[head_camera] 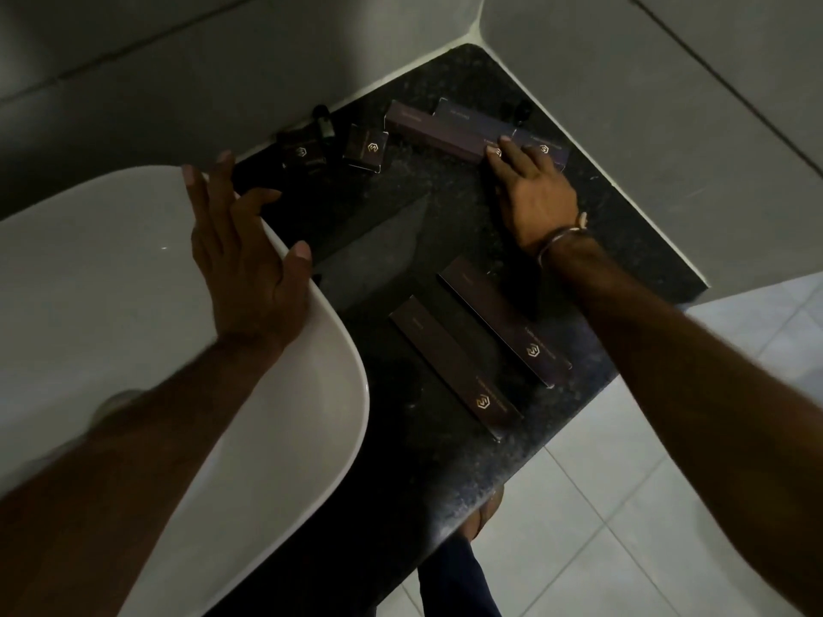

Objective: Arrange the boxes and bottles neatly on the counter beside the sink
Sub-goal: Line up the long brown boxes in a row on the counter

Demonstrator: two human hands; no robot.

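— What are the hands doing?

— The right hand (536, 195) lies flat, fingers spread, fingertips (493, 152) pressing the near ends of two long dark boxes (434, 132) at the counter's (427, 474) back corner. It grips nothing. The left hand (249, 264) hovers open over the sink's (329, 438) rim, empty.

— Any room to move?

— A bare patch of black granite sits mid-counter, between the back corner group and two more long boxes (503, 322) lying side by side near the front edge.

— And the rest?

— Two small boxes (365, 149) with gold logos stand by the back wall, just beside the sink. A dark bottle (321, 120) stands behind them; another dark shape in the corner is too dim to name.
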